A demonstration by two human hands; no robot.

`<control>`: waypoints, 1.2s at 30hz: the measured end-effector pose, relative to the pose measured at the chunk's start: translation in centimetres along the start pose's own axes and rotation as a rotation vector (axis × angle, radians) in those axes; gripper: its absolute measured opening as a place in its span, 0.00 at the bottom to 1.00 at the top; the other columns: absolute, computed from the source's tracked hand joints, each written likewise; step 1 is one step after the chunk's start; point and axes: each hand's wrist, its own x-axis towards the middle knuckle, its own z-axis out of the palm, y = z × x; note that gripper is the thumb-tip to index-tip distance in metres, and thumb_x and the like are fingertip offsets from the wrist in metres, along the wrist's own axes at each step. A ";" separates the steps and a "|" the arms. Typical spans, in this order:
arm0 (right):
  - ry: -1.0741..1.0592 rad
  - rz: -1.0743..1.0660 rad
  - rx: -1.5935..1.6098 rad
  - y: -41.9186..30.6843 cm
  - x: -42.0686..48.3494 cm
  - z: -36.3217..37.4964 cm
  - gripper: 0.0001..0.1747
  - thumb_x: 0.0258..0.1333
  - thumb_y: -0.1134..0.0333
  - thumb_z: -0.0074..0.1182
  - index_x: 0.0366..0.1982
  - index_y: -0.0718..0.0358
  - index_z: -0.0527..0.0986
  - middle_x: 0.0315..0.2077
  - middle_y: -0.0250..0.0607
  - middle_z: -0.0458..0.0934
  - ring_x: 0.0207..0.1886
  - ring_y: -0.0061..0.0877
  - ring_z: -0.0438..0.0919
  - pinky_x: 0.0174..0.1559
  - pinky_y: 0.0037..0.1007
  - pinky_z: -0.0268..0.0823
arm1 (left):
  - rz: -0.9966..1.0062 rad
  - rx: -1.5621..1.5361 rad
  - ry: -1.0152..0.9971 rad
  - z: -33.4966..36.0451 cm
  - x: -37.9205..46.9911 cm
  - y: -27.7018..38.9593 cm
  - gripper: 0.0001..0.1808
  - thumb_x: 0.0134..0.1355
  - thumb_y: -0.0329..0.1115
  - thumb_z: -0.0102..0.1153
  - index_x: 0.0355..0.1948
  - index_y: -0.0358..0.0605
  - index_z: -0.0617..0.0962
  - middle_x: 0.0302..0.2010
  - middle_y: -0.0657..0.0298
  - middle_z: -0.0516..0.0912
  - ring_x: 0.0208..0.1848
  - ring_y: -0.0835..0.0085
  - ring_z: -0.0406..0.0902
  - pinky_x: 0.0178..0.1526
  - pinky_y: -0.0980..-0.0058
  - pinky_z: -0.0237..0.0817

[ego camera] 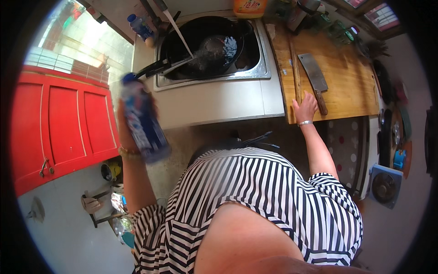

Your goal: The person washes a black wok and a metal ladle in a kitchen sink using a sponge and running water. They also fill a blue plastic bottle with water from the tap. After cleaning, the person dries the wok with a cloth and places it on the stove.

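Note:
My left hand (127, 128) grips a blue plastic bottle (145, 120) with a blue cap, blurred, left of the counter. My right hand (306, 108) rests at the front of the wooden cutting board (349, 82), fingers apart, beside a wooden stick (295, 75). Just right of it lies a cleaver (313, 73) with a wooden handle. A black wok (181, 34) sits in the metal-rimmed sink (265, 65), and water (178, 32) runs into it from the faucet. Inside the wok is a pale crumpled thing (230, 48), perhaps a cloth or foam.
Another blue-capped bottle (138, 25) stands at the sink's back left, near a small round brownish thing (149, 42). An orange container (249, 8) is behind the sink. Glass jars (337, 27) line the board's back. A red cabinet (65, 120) stands at left.

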 end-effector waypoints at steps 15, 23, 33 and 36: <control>0.137 -0.311 0.424 -6.0 1.4 -0.9 0.30 0.49 0.69 0.61 0.55 0.63 0.66 0.52 0.48 0.67 0.57 0.43 0.64 0.60 0.42 0.54 | -0.223 0.307 0.013 -3.7 -0.2 1.9 0.34 0.63 0.62 0.47 0.52 0.39 0.72 0.43 0.52 0.80 0.46 0.60 0.79 0.45 0.62 0.75; 0.135 -0.323 0.509 -6.8 0.2 -1.9 0.26 0.49 0.72 0.59 0.51 0.65 0.67 0.49 0.49 0.70 0.54 0.44 0.66 0.58 0.42 0.57 | -0.076 0.064 -0.008 -1.3 1.7 2.9 0.34 0.62 0.62 0.49 0.49 0.38 0.74 0.42 0.50 0.80 0.41 0.63 0.81 0.41 0.67 0.76; 0.079 -0.026 0.494 -6.3 -7.3 -1.0 0.20 0.52 0.72 0.55 0.48 0.65 0.70 0.46 0.48 0.71 0.53 0.44 0.67 0.56 0.40 0.59 | -0.301 0.237 -0.185 -2.1 5.4 5.5 0.37 0.62 0.64 0.47 0.49 0.36 0.73 0.41 0.47 0.80 0.37 0.62 0.80 0.40 0.66 0.76; 0.045 0.065 0.529 -7.3 -8.3 -0.7 0.19 0.52 0.72 0.55 0.48 0.65 0.70 0.46 0.48 0.71 0.52 0.43 0.68 0.56 0.39 0.59 | -0.012 -0.063 -0.123 0.0 5.8 4.8 0.36 0.61 0.65 0.47 0.48 0.36 0.73 0.39 0.49 0.81 0.38 0.61 0.80 0.42 0.66 0.76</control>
